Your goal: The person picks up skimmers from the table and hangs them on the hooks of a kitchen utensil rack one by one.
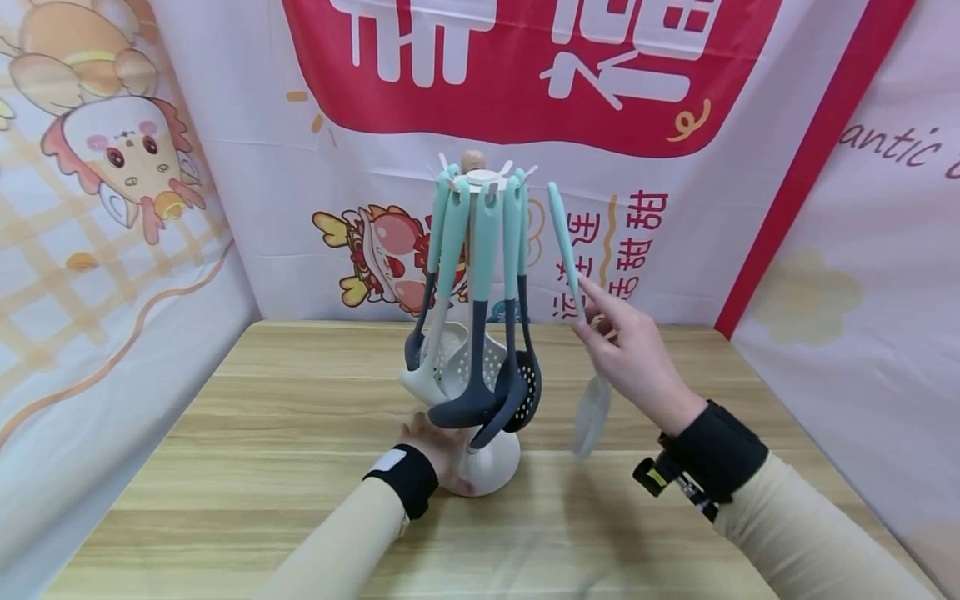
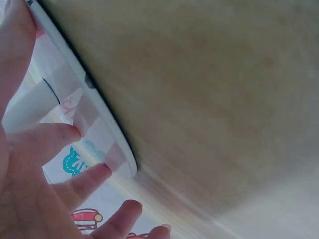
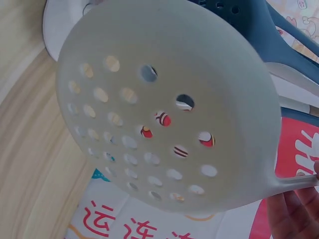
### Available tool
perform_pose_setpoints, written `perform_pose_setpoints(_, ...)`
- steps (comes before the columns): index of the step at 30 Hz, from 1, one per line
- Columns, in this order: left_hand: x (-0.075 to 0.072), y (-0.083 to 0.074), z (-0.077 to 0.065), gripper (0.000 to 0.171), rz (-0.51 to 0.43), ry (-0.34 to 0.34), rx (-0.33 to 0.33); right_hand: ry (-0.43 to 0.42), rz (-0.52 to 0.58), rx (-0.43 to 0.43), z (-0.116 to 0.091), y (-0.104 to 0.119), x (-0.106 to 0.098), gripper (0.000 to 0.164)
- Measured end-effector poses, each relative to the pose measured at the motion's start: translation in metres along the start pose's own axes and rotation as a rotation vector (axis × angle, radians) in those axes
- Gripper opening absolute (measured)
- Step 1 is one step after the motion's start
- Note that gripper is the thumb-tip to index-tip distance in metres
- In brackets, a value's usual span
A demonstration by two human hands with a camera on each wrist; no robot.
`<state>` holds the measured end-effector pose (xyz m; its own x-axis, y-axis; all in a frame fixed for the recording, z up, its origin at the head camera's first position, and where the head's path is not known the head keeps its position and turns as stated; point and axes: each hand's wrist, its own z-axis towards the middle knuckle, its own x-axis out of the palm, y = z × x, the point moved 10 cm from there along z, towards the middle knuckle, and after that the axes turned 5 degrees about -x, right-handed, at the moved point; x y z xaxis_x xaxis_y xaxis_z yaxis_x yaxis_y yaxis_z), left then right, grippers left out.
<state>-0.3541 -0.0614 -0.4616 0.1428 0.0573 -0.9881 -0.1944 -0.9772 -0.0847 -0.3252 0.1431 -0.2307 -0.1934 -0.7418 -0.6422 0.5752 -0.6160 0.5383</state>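
Note:
My right hand (image 1: 637,358) pinches a skimmer (image 1: 592,417) by its mint-green handle, a little right of the utensil stand and above the table. Its pale, round head with many small holes (image 3: 164,124) hangs down and fills much of the right wrist view. The white round base of the utensil stand (image 1: 495,462) sits on the table. My left hand (image 1: 438,450) rests at the base's left side, and in the left wrist view its spread fingers (image 2: 82,184) lie over the base. Several mint-handled utensils hang from the stand, among them a dark ladle (image 1: 472,400).
A wood-grain table (image 1: 300,400) lies under the stand. Printed cloth walls enclose it at the back (image 1: 247,108) and both sides. A dark skimmer (image 1: 528,392) hangs at the stand's right, and a pale ladle (image 1: 423,383) at its left.

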Motion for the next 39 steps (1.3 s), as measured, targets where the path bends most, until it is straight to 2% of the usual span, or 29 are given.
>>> perform_pose_setpoints(6, -0.004, 0.002, -0.003, 0.089, 0.016, 0.090, -0.019, -0.037, -0.003, -0.034, 0.007, 0.011, -0.003, 0.058)
perform_pose_setpoints(10, -0.004, 0.006, -0.001, 0.091, -0.031, 0.135, -0.008, -0.047, -0.019, -0.049, 0.011, 0.016, -0.004, 0.059)
perform_pose_setpoints(17, -0.002, 0.012, 0.000, 0.083, -0.135, 0.238, 0.011, -0.061, -0.068, -0.084, 0.019, 0.023, -0.003, 0.060)
perform_pose_setpoints(20, -0.001, 0.013, 0.000, 0.082, -0.150, 0.265, 0.012, -0.071, -0.085, -0.099, 0.023, 0.027, -0.004, 0.059)
perform_pose_setpoints(24, -0.002, 0.011, 0.001, 0.080, -0.142, 0.279, 0.035, -0.083, -0.128, -0.109, 0.026, 0.029, -0.005, 0.058)
perform_pose_setpoints(28, -0.009, 0.008, -0.005, 0.080, -0.152, 0.292, 0.031, -0.074, -0.162, -0.101, 0.027, 0.030, -0.004, 0.058)
perform_pose_setpoints(39, -0.006, 0.010, -0.002, 0.080, -0.120, 0.284, 0.019, -0.045, -0.179, -0.074, 0.029, 0.028, -0.002, 0.058)
